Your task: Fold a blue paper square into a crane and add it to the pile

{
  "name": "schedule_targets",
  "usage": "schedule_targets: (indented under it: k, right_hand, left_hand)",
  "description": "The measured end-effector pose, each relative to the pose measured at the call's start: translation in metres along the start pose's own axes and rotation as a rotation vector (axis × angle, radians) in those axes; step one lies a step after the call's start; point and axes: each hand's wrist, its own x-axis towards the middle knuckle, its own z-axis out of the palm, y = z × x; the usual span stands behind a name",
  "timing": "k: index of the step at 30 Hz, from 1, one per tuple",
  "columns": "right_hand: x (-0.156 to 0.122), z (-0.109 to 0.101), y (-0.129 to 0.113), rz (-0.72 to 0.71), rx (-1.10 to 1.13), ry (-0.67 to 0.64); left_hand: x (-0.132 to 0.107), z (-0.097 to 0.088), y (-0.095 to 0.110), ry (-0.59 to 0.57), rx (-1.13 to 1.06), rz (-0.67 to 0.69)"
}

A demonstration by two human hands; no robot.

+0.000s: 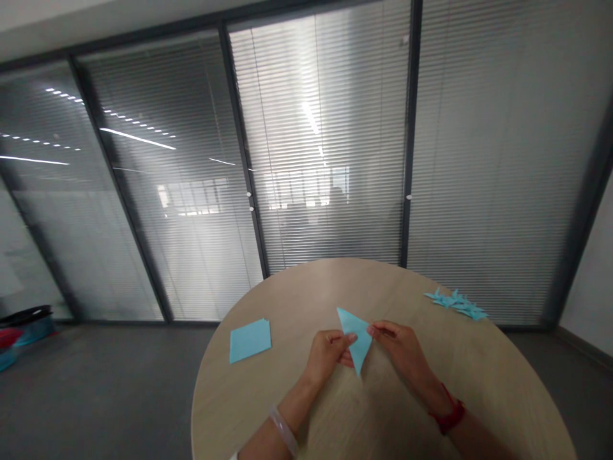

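Observation:
A light-blue sheet of paper [360,350], folded into a triangle, is held up over the middle of the table. My left hand [330,351] grips its left side, thumb on the front and fingers behind. At the triangle's right corner, my right hand [393,342] pinches the paper between thumb and fingertips. A stack of square light-blue paper [249,341] lies to the left of my hands. Over on the right sits a pile of folded light-blue paper pieces [457,303] with pointed tips.
The round wooden table [306,287] reaches nearly to a glass partition with blinds [325,128]. On the floor at far left stand dark-rimmed and red and blue containers [33,326].

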Motion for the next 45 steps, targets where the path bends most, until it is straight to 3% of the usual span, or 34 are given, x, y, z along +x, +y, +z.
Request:
schedule_targets:
  k: [4, 10, 17, 24, 30, 45]
  right_hand:
    - [0.002, -0.001, 0.004, 0.012, 0.028, 0.035]
    - [0.002, 0.000, 0.004, 0.009, 0.057, 0.060]
    - [0.003, -0.005, 0.001, 0.038, 0.140, 0.151]
    - [0.000, -0.004, -0.003, 0.055, 0.156, 0.171]
    - [0.000, -0.003, 0.000, 0.063, 0.169, 0.189]
    - [-0.003, 0.004, -0.007, 0.097, 0.190, 0.035]
  left_hand:
    - [-0.002, 0.005, -0.002, -0.096, 0.091, 0.053]
    - [-0.004, 0.009, -0.007, -0.002, 0.175, 0.139]
    - [-0.002, 0.012, -0.019, -0.095, 0.097, 0.103]
    - [-0.002, 0.012, -0.017, 0.044, 0.308, 0.208]
    - [-0.003, 0.012, -0.017, 0.034, 0.323, 0.250]
    - [-0.003, 0.007, -0.011, 0.014, 0.188, 0.254]
